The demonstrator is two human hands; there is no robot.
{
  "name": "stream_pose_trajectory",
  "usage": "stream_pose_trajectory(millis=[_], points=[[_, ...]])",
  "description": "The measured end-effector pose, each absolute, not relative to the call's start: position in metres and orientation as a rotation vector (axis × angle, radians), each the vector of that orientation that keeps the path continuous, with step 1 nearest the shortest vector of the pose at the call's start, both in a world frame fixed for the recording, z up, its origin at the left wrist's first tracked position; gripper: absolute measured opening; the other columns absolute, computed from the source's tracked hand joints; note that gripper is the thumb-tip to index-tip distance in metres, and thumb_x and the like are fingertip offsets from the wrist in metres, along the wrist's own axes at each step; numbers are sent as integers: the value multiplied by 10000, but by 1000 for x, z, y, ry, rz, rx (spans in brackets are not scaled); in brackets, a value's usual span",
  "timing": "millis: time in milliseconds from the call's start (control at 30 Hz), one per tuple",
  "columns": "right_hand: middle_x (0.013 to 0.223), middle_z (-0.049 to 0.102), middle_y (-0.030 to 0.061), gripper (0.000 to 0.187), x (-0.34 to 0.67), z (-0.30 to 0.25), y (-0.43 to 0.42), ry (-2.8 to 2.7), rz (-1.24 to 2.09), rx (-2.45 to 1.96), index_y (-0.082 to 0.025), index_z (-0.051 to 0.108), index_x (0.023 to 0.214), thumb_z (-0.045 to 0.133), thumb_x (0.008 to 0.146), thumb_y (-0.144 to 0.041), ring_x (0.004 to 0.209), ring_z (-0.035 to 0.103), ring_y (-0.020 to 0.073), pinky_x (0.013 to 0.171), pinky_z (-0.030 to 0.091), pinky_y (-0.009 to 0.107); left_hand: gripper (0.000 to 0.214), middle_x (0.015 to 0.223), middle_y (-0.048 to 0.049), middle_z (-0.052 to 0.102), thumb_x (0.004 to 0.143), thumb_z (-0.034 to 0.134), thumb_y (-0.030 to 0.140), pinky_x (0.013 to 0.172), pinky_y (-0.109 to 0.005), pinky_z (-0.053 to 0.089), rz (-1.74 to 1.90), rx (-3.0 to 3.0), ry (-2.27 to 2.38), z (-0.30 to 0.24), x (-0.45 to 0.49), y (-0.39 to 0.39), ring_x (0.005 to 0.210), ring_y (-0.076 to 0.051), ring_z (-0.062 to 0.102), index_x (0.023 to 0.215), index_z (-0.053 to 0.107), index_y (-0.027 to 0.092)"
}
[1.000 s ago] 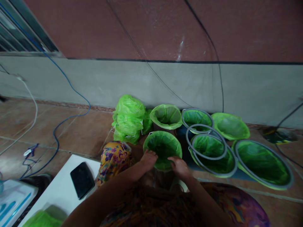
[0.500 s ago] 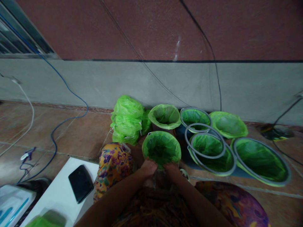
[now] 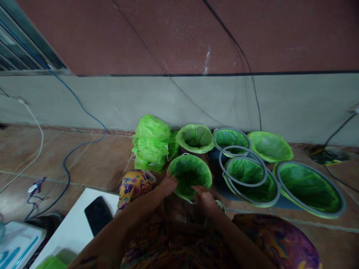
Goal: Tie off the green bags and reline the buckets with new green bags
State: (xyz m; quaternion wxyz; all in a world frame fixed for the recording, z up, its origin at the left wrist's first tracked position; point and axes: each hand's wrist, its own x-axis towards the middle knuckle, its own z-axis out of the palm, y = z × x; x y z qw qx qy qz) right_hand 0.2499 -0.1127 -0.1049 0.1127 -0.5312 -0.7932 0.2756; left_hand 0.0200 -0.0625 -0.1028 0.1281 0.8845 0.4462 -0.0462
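A bin lined with a thin green bag (image 3: 193, 164) stands in front of me, the bag's edge folded over its rim and a bit of white drawstring showing at the front. My left hand (image 3: 168, 184) lies against the left side of that rim, fingers stretched and a little apart. At the front right, my right hand (image 3: 204, 197) reaches over the edge with its fingers extended toward the bin's inside. Both hands touch or nearly touch the bag; neither has a clear grip on it. The bin's outer wall is mostly hidden.
Bunched green bags (image 3: 151, 144) sit against the wall on the left. Behind is another lined bin (image 3: 195, 139); several more stand to the right, with a loose grey ring (image 3: 265, 175) lying across some. A phone (image 3: 98, 215) rests on a white surface (image 3: 71, 216). A blue cable (image 3: 67, 164) crosses the floor.
My hands have moved apart from the bin's front edge, the left one up along the left side. The front of the bag's edge now shows between them.
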Motion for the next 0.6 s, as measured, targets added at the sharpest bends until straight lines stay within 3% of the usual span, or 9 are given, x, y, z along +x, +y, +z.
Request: stream_pose_trajectory(millis=[133, 233, 333, 433, 600], points=[[1153, 690, 80, 377, 268, -103, -100, -2262, 791, -1763, -194, 682, 1122, 374, 907, -164, 1064, 615, 180, 959, 421, 293, 256, 1115, -134, 637, 779, 536, 95, 1071, -562, 287, -343, 2524, 1356, -87, 45, -78, 1136, -282, 526, 1012, 637, 128], [1054, 717, 80, 356, 271, -108, -102, -2427, 828, -1751, -195, 700, 1067, 393, 891, -152, 1010, 635, 192, 910, 430, 289, 306, 1103, -119, 648, 757, 592, 163, 1043, -503, 356, -390, 2412, 1336, -92, 70, -96, 1081, -266, 568, 1061, 621, 140], [1025, 712, 94, 347, 263, -113, -108, -2575, 842, -1653, -162, 683, 1066, 414, 855, -103, 1000, 631, 198, 892, 420, 278, 239, 1031, -113, 682, 851, 494, 197, 1015, -463, 394, -418, 2366, 1363, -107, 83, -107, 1029, -246, 609, 1032, 634, 129], [1037, 704, 104, 350, 253, -117, -111, -2674, 817, -1606, -148, 680, 1048, 407, 842, -76, 1024, 618, 202, 978, 369, 307, 245, 988, -106, 702, 890, 433, 190, 999, -457, 408, -449, 2366, 1357, -119, 81, -110, 967, -231, 644, 983, 653, 131], [1030, 709, 102, 358, 249, -124, -105, -2796, 809, -1608, -178, 699, 1049, 417, 846, -88, 1043, 605, 204, 1092, 242, 380, 211, 940, -104, 710, 871, 481, 193, 914, -391, 460, -467, 2427, 1288, -126, 71, -108, 918, -214, 658, 962, 664, 138]])
